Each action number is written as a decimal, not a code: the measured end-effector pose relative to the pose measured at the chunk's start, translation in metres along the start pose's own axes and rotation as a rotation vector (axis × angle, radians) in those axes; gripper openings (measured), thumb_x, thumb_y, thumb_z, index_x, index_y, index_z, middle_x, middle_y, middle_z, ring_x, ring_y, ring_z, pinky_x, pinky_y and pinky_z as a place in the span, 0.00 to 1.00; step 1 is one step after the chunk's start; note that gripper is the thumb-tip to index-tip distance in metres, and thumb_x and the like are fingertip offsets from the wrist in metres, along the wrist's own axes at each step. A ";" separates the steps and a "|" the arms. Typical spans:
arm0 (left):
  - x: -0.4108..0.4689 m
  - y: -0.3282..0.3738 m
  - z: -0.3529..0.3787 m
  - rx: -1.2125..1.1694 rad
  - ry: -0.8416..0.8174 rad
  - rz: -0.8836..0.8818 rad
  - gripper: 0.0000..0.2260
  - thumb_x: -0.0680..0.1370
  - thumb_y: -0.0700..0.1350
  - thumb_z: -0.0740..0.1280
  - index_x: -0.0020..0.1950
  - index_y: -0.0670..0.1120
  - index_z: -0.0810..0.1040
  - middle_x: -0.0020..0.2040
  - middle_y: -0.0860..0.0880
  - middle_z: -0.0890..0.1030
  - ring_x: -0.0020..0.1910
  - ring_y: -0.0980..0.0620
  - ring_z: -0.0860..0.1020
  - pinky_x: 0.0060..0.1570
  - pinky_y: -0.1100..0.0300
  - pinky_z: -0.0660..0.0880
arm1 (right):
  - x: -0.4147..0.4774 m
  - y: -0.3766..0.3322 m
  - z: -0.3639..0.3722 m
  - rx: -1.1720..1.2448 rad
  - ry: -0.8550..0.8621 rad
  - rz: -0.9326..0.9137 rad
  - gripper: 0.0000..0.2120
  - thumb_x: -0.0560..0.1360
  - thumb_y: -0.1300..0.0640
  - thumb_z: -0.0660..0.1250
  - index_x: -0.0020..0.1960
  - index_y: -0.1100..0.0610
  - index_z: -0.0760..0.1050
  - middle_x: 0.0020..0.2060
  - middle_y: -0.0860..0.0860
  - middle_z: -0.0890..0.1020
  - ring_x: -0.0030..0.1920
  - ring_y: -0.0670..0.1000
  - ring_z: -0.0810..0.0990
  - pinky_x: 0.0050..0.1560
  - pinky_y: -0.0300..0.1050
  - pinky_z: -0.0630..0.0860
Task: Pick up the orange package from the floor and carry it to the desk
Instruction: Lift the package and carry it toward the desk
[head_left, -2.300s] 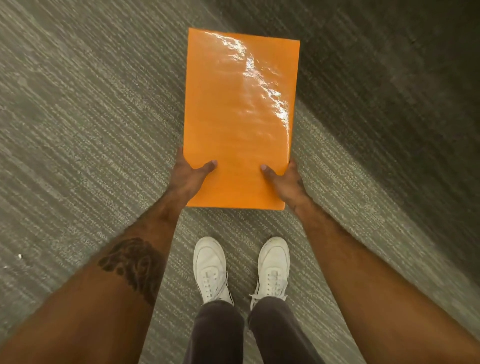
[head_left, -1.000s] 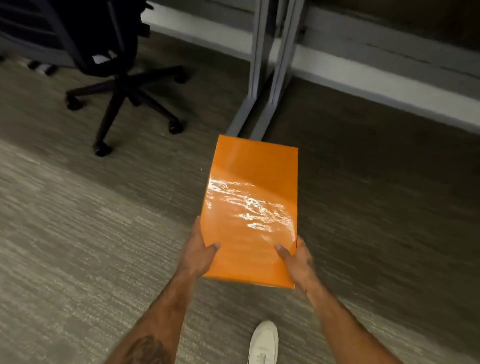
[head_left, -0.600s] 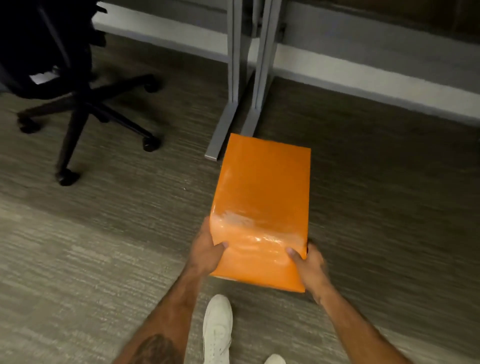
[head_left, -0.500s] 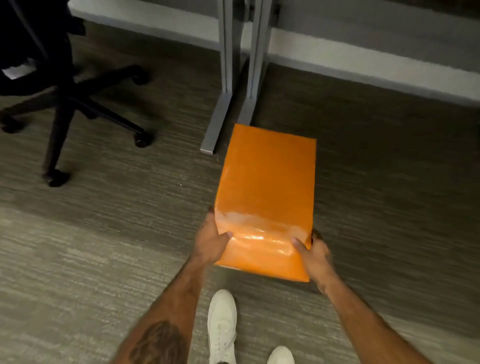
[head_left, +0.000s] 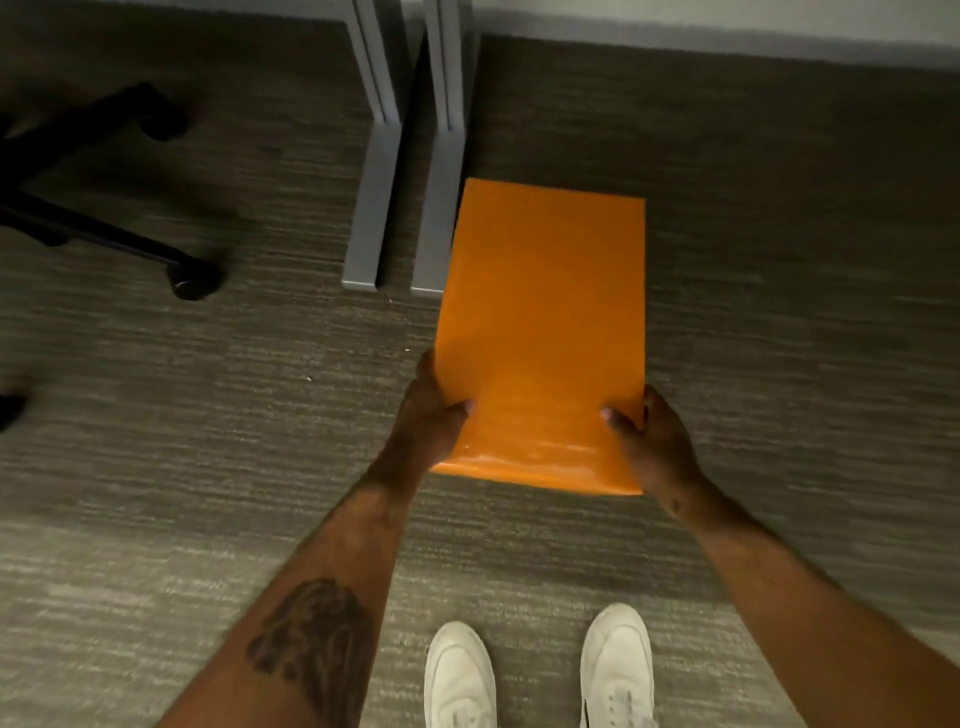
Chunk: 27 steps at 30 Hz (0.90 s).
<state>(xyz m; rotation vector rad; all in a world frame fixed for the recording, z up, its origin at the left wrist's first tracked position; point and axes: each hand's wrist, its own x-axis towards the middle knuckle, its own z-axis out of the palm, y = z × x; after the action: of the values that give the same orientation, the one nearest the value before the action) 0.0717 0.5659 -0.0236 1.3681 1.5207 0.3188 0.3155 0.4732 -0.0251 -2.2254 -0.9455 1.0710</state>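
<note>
Two white shoes (head_left: 537, 670) stand side by side on the grey carpet (head_left: 156, 519) at the bottom edge, toes forward. Above them two bare forearms reach out, the left one bearing a dark tattoo (head_left: 311, 636). The left hand (head_left: 428, 421) grips the near left corner of the orange package (head_left: 543, 332), thumb on top and the fingers hidden beneath; the right hand (head_left: 649, 439) clamps the near right corner the same way. The package is a flat, glossy orange rectangle held in the air, long side pointing away from the person, with a faint shine along its near edge. Its far left edge overlaps the right one of two grey metal desk legs (head_left: 371, 208), whose feet lie on the carpet. Off to the left is the black wheeled base of an office chair (head_left: 104, 208), blurred. Compared with half a second ago, both shoes are now level, the desk legs look nearer, and the bright glare on the wrapping has dimmed.
</note>
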 end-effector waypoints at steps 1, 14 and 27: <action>0.013 0.000 0.004 0.008 0.007 -0.010 0.35 0.77 0.40 0.69 0.79 0.50 0.54 0.72 0.43 0.70 0.68 0.40 0.71 0.63 0.52 0.69 | 0.013 0.003 0.003 0.012 0.002 -0.002 0.26 0.78 0.52 0.68 0.72 0.61 0.68 0.66 0.61 0.77 0.65 0.62 0.76 0.63 0.56 0.73; 0.109 -0.026 0.043 -0.028 0.058 0.015 0.29 0.75 0.39 0.69 0.72 0.52 0.61 0.66 0.46 0.75 0.60 0.41 0.77 0.57 0.41 0.76 | 0.120 0.034 0.032 0.088 -0.053 -0.086 0.25 0.78 0.50 0.67 0.72 0.57 0.68 0.65 0.56 0.78 0.63 0.58 0.77 0.63 0.58 0.74; 0.069 -0.050 0.044 -0.595 -0.026 -0.231 0.22 0.75 0.40 0.72 0.66 0.53 0.73 0.62 0.49 0.80 0.61 0.46 0.78 0.61 0.45 0.74 | 0.081 0.051 0.059 0.569 0.018 0.265 0.18 0.75 0.44 0.69 0.64 0.41 0.71 0.52 0.38 0.78 0.52 0.44 0.77 0.49 0.50 0.77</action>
<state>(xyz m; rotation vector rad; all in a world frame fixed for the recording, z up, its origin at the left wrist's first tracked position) 0.0889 0.5906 -0.1151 0.7203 1.3933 0.5518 0.3230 0.5092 -0.1314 -1.8989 -0.2792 1.2449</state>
